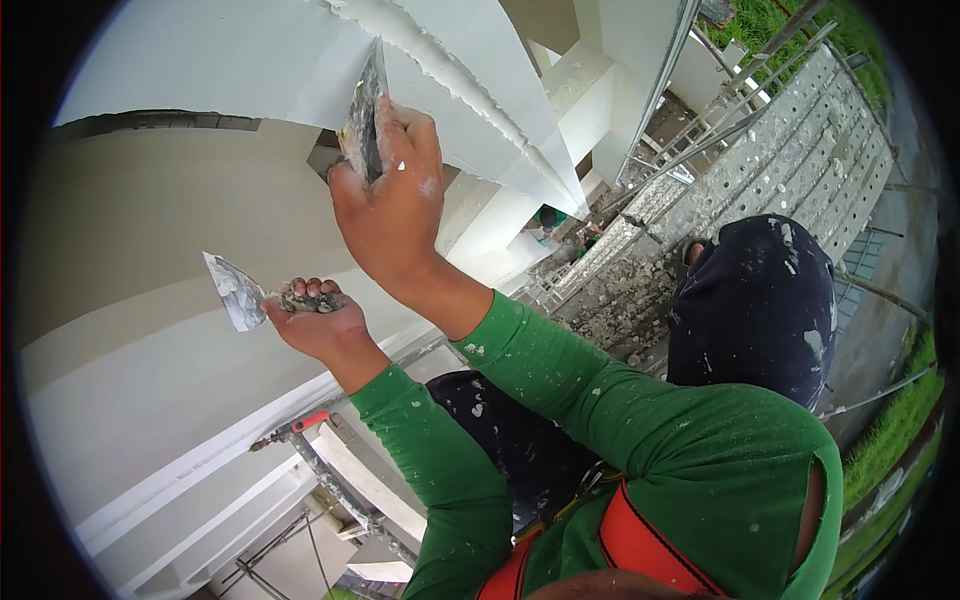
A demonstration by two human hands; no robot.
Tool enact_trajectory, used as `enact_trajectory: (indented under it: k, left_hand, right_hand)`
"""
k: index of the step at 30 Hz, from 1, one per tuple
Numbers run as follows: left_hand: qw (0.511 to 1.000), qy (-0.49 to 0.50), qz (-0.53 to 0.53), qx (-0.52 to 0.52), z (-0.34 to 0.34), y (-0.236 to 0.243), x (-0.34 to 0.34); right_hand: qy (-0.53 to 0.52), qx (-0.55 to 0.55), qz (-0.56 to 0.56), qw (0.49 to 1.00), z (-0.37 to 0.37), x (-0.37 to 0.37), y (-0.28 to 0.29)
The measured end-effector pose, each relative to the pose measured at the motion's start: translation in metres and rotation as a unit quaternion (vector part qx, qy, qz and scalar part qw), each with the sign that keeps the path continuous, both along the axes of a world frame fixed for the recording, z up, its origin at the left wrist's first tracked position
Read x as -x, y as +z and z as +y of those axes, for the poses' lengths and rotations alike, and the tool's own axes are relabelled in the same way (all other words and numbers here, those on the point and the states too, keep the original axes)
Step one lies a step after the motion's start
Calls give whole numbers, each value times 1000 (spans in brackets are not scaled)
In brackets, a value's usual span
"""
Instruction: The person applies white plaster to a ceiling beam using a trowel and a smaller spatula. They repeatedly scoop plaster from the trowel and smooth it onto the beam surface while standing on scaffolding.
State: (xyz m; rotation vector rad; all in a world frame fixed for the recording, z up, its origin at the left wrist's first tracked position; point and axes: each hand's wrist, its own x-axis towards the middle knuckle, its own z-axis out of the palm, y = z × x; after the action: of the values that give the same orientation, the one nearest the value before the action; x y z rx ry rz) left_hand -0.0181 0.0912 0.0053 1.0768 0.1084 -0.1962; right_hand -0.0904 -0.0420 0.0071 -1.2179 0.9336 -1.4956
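Scraper [366, 118] in the right hand [398, 215] is up at the pale panel [200, 70], its blade pointing toward the rough white strip [450, 85] that runs along the panel; the thumb lies on one side of the tool and the fingers on the other, pinching it between them. A second scraper [234, 290] is lower and to the left, in the left hand [322, 328], whose fingers are curled close together around the handle, with the wide blade pointing away to the left. I take the step in hand to be working white filler along that strip; to do it well, I would lay the blade at a low, steady slant, draw it along the line in long, even strokes, and wipe off the build-up on the second blade—dried crumbs would score a fresh surface. Light pressure should serve better than digging, especially beside the ragged edge. Some things stay unclear: the right blade is seen nearly edge-on, so I cannot tell whether it touches the panel or how much filler it carries. The right hand covers part of its handle, the strip runs out of view at the top, and the small figure [547, 216] far beyond—partly hidden—is too tiny to read.
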Motion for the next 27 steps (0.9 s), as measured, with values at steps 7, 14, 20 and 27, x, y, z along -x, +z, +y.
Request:
enact_trajectory:
  k: [7, 14, 20, 27]
  left_hand:
    - [1000, 4, 7, 30, 0, 1, -4]
    - [999, 30, 14, 15, -10, 3, 3]
    - [1000, 19, -1, 4, -5, -2, -1]
    - [1000, 24, 11, 17, -1, -3, -6]
  right_hand:
    - [41, 220, 79, 971, -4, 41, -7]
    - [-34, 238, 88, 967, -35, 9, -5]
    - [-34, 206, 106, 972, -6, -25, 0]
    - [38, 291, 136, 946, 0, 40, -16]
